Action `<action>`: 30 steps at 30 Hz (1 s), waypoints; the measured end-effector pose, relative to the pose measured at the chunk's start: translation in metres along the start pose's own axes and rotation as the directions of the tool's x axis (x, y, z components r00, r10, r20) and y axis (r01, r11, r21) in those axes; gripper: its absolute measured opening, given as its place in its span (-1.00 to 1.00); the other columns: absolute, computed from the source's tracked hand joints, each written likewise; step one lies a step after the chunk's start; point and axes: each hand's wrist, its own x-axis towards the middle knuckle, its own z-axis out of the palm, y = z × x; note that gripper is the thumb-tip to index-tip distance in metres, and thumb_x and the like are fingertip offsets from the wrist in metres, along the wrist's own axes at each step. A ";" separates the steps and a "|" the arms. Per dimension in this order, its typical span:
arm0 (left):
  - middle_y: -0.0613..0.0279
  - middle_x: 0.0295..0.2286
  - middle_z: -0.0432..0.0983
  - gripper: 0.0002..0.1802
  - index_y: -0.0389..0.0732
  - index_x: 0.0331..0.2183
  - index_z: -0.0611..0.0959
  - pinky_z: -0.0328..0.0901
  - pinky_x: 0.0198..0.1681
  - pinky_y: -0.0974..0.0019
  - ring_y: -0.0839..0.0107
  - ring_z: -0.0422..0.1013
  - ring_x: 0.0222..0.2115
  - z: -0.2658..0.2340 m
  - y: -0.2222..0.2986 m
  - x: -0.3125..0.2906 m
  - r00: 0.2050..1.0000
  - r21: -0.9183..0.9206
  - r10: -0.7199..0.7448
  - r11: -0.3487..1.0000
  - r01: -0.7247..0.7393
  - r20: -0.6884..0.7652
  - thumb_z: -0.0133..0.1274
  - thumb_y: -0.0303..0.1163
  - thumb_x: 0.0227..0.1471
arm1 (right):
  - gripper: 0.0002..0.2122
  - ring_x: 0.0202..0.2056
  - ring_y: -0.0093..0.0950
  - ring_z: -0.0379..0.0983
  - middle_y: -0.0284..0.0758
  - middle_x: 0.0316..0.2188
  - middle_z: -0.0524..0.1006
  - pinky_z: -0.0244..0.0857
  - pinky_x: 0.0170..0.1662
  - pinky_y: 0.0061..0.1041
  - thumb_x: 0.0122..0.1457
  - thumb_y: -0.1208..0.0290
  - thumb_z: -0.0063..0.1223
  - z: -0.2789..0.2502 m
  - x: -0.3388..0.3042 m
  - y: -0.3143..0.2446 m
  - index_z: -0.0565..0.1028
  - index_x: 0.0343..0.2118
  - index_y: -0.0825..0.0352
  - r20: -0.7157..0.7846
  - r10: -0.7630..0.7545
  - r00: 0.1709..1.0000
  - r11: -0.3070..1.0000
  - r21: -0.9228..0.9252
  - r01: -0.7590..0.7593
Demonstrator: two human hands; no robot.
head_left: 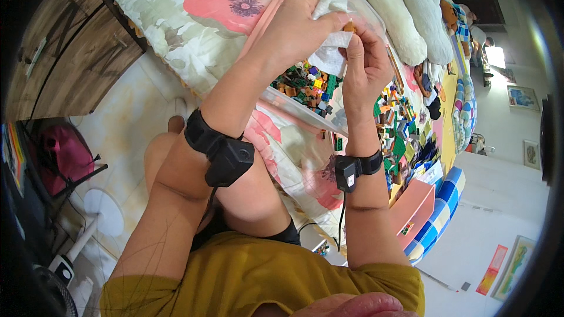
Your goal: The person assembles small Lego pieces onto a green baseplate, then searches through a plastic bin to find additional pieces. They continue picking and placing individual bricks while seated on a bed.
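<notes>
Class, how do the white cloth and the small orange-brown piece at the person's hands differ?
Colour: the white cloth is pale; the orange-brown piece is darker.
Size: the cloth is much larger than the piece.
Form: the cloth is crumpled in soft folds; the piece looks solid.
Shared: both are at the fingers.

no lettering legible, pale label (351, 180) on black wrist device (342, 170) elbow-side of right hand (369, 70), too small, red wall sheet (492, 269) well right of that hand, print blurred

White cloth (329, 54), amber-brown piece (350, 26) (bedspread (197, 50): white, strewn with coral flowers).
</notes>
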 end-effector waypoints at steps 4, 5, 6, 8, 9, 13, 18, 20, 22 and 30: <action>0.36 -0.39 0.57 -0.61 -0.28 -0.22 0.67 0.36 -0.29 0.45 0.61 0.46 -0.38 0.006 -0.001 0.001 0.998 0.113 -0.037 0.993 0.041 -0.041 0.08 -0.11 0.21 | -0.82 -0.41 -0.62 0.45 -0.37 -0.39 0.52 0.33 -0.34 -0.67 0.18 0.65 0.03 0.003 0.005 0.006 0.55 -0.17 0.41 0.019 -0.232 0.973 0.954 -0.189 0.231; 0.35 -0.39 0.58 -0.60 -0.29 -0.22 0.67 0.36 -0.28 0.43 0.59 0.46 -0.37 0.005 -0.002 0.001 0.998 0.069 -0.061 0.996 0.062 -0.007 0.07 -0.10 0.22 | -0.84 -0.41 -0.61 0.45 -0.35 -0.40 0.51 0.32 -0.38 -0.67 0.16 0.64 0.07 0.001 0.006 0.006 0.55 -0.19 0.41 0.031 -0.285 0.958 0.931 -0.230 0.284; 0.34 -0.38 0.58 -0.59 -0.29 -0.22 0.67 0.37 -0.27 0.42 0.58 0.47 -0.37 0.002 -0.003 0.002 0.996 0.015 -0.086 0.996 0.086 0.038 0.06 -0.09 0.22 | -0.85 -0.43 -0.62 0.45 -0.35 -0.40 0.52 0.32 -0.39 -0.66 0.16 0.63 0.08 0.001 0.006 0.007 0.55 -0.20 0.41 -0.003 -0.232 0.973 0.938 -0.266 0.223; 0.31 -0.36 0.59 -0.58 -0.30 -0.22 0.67 0.37 -0.24 0.39 0.56 0.48 -0.35 -0.001 -0.005 0.004 0.993 0.024 -0.096 0.995 0.095 0.063 0.06 -0.08 0.23 | -0.88 -0.49 -0.63 0.44 -0.35 -0.42 0.53 0.31 -0.41 -0.65 0.17 0.59 0.12 -0.009 0.008 0.008 0.53 -0.22 0.41 -0.110 -0.188 0.976 0.956 -0.246 0.157; 0.30 -0.35 0.60 -0.58 -0.31 -0.23 0.67 0.37 -0.23 0.38 0.56 0.48 -0.35 -0.002 -0.007 0.005 0.996 0.083 -0.084 0.993 0.081 0.041 0.06 -0.08 0.23 | -0.88 -0.51 -0.66 0.44 -0.39 -0.43 0.55 0.31 -0.44 -0.68 0.21 0.53 0.12 -0.020 0.010 0.009 0.54 -0.20 0.38 -0.201 -0.182 0.963 0.969 -0.204 0.141; 0.25 -0.30 0.63 -0.57 -0.33 -0.22 0.67 0.37 -0.21 0.40 0.54 0.51 -0.31 -0.007 -0.013 0.009 0.994 0.229 -0.114 0.967 0.111 -0.001 0.05 -0.09 0.23 | -0.82 -0.54 -0.64 0.48 -0.33 -0.44 0.58 0.37 -0.52 -0.70 0.23 0.42 0.13 -0.100 0.019 0.026 0.55 -0.21 0.44 -0.498 -0.101 0.861 0.987 -0.158 0.025; 0.24 -0.25 0.61 -0.67 -0.33 -0.12 0.61 0.38 -0.14 0.37 0.49 0.51 -0.26 -0.011 -0.017 0.011 0.994 0.247 0.100 0.965 -0.087 -0.041 0.15 -0.32 0.13 | -0.70 -0.57 -0.55 0.53 -0.25 -0.48 0.59 0.39 -0.58 -0.61 0.16 0.41 0.21 -0.177 0.008 0.096 0.54 -0.15 0.55 -0.463 0.316 0.828 0.836 -0.276 -0.474; 0.23 -0.26 0.61 -0.65 -0.33 -0.10 0.58 0.38 -0.14 0.35 0.49 0.51 -0.26 -0.010 -0.016 0.012 0.983 0.110 0.161 0.982 -0.151 -0.084 0.15 -0.32 0.13 | -0.65 -0.52 -0.53 0.55 -0.21 -0.42 0.60 0.43 -0.55 -0.58 0.15 0.46 0.19 -0.185 0.006 0.104 0.48 -0.05 0.56 -0.433 0.315 0.845 0.842 -0.282 -0.459; 0.19 -0.25 0.56 -0.67 -0.36 -0.06 0.51 0.38 -0.18 0.32 0.42 0.47 -0.25 -0.005 -0.017 0.014 0.975 -0.031 0.179 0.982 -0.184 -0.129 0.06 -0.44 0.13 | -0.60 -0.48 -0.53 0.55 -0.17 -0.36 0.60 0.45 -0.51 -0.58 0.15 0.48 0.19 -0.178 0.010 0.093 0.43 0.02 0.57 -0.443 0.201 0.874 0.866 -0.337 -0.370; 0.31 -0.26 0.52 -0.74 -0.28 -0.07 0.53 0.37 -0.20 0.39 0.52 0.45 -0.28 -0.013 -0.021 0.015 0.977 -0.401 0.175 0.892 -0.208 -0.119 0.01 -0.44 0.21 | -0.82 -0.36 -0.39 0.60 -0.19 -0.39 0.65 0.44 -0.25 -0.44 0.16 0.45 0.14 -0.077 0.023 -0.004 0.63 -0.22 0.36 0.240 0.164 0.957 0.765 -0.643 0.030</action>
